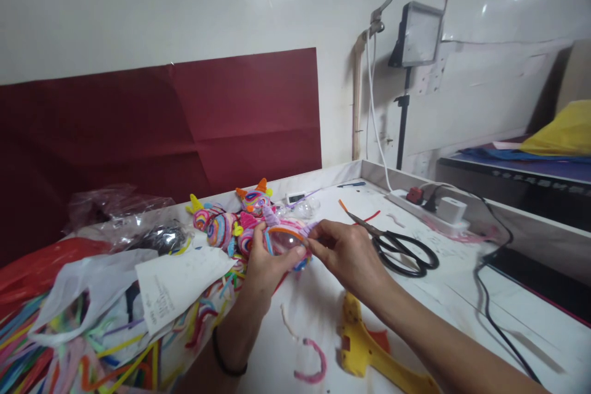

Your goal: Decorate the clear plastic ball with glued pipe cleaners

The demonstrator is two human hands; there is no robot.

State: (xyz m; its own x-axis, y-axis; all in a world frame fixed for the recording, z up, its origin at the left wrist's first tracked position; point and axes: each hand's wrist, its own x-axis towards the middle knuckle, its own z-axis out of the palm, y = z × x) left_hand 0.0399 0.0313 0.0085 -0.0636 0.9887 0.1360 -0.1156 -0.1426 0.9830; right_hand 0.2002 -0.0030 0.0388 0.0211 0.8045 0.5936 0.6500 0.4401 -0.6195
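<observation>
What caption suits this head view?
Both hands hold a clear ball ringed with orange pipe cleaner beside scissors.

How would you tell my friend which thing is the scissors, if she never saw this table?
Start at the white table and find the person's right hand in the middle. Just past that hand, towards the white power strip, lie the scissors. They are the only thing with two big black loop handles and thin grey blades, unlike the yellow tool nearer the person.
</observation>
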